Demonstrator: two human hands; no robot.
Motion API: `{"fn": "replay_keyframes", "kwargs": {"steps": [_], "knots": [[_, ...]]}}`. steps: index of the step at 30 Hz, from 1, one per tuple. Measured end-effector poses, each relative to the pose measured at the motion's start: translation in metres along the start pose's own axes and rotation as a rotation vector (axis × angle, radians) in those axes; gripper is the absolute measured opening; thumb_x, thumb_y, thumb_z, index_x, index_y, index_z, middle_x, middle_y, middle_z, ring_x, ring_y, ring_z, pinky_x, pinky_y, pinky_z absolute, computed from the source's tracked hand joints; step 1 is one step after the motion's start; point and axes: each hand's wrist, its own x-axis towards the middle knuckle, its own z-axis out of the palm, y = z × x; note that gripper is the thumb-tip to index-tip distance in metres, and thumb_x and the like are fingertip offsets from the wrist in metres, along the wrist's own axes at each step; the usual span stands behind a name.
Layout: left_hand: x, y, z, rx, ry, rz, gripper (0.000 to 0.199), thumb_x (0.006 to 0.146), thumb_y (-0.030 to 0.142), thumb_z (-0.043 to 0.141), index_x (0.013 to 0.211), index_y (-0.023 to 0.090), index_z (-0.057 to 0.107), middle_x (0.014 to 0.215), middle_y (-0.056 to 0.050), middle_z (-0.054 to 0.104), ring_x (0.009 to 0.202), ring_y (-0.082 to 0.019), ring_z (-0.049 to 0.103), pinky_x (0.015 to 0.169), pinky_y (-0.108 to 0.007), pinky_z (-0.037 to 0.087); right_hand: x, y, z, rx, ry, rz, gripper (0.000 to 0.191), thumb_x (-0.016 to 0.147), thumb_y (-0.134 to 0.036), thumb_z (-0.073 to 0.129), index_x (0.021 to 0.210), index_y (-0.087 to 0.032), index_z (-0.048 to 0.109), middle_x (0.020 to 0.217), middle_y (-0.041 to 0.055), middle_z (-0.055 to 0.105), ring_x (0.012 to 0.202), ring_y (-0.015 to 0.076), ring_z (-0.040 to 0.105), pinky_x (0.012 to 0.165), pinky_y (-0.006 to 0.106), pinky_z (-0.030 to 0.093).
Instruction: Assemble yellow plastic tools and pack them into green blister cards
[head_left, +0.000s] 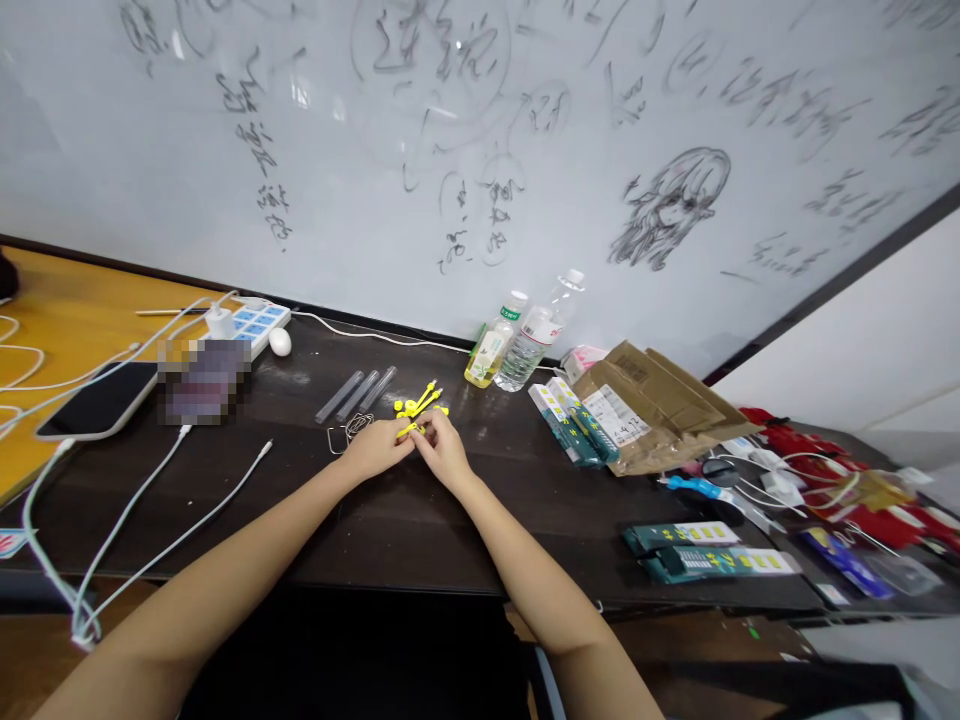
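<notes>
Both hands meet over the dark table, low in front of some yellow plastic parts [411, 407]. My left hand [377, 446] is closed, its fingertips on a small yellow piece [407, 430]. From the other side my right hand [444, 448] pinches at the same piece, thumb and fingers together. Bent metal wire pieces [358, 427] lie just left of my left hand. Behind them are several clear tubes [355, 396] side by side. More yellow parts with thin stems lie right behind the fingertips.
A water bottle [529, 345] and a yellow-green bottle [489, 350] stand by the whiteboard. Right are green boxes [705, 562], a brown paper bag [660, 400] and red fabric [810, 455]. Phones, cables and a power strip [259, 325] lie left.
</notes>
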Motion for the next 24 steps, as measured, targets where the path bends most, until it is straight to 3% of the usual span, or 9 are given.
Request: {"fn": "replay_keyframes", "kwargs": {"steps": [3, 9, 15, 20, 24], "knots": [[0.001, -0.006, -0.001, -0.074, 0.006, 0.038, 0.024, 0.086, 0.034, 0.041, 0.079, 0.018, 0.058, 0.073, -0.003, 0.063, 0.065, -0.016, 0.057, 0.061, -0.025, 0.036, 0.000, 0.003, 0.000, 0.016, -0.036, 0.004, 0.016, 0.081, -0.026, 0.050, 0.096, -0.021, 0.054, 0.080, -0.0007, 0.055, 0.063, 0.0125, 0.049, 0.061, 0.024, 0.040], [0.001, -0.010, -0.002, -0.129, -0.011, 0.110, 0.038, 0.087, 0.052, 0.042, 0.077, 0.018, 0.056, 0.065, 0.001, 0.056, 0.059, -0.014, 0.051, 0.059, -0.024, 0.031, 0.001, 0.006, 0.002, 0.079, -0.042, 0.015, 0.013, 0.078, -0.022, 0.050, 0.090, -0.021, 0.053, 0.086, 0.0003, 0.060, 0.064, 0.0125, 0.051, 0.061, 0.024, 0.041], [0.001, -0.013, -0.001, 0.025, 0.005, 0.192, 0.043, 0.087, 0.056, 0.043, 0.076, 0.018, 0.059, 0.062, 0.001, 0.059, 0.055, -0.014, 0.052, 0.055, -0.023, 0.027, 0.000, 0.004, 0.003, 0.142, -0.002, 0.037, 0.019, 0.078, -0.022, 0.050, 0.096, -0.021, 0.051, 0.086, 0.0006, 0.060, 0.062, 0.0117, 0.052, 0.058, 0.024, 0.041], [0.000, -0.013, 0.002, 0.181, 0.061, 0.324, 0.043, 0.093, 0.050, 0.035, 0.084, 0.020, 0.065, 0.083, -0.004, 0.071, 0.072, -0.017, 0.064, 0.058, -0.022, 0.033, -0.001, 0.001, 0.002, 0.199, 0.001, -0.022, 0.025, 0.081, -0.020, 0.047, 0.106, -0.021, 0.051, 0.081, -0.0002, 0.056, 0.064, 0.0117, 0.053, 0.060, 0.024, 0.042], [-0.001, -0.011, 0.003, 0.285, 0.107, 0.351, 0.043, 0.094, 0.049, 0.035, 0.087, 0.021, 0.067, 0.082, -0.005, 0.072, 0.070, -0.016, 0.065, 0.057, -0.021, 0.034, -0.002, -0.001, 0.002, 0.244, 0.009, -0.046, 0.025, 0.082, -0.019, 0.046, 0.106, -0.020, 0.053, 0.079, -0.0003, 0.055, 0.064, 0.0113, 0.053, 0.061, 0.024, 0.043]]}}
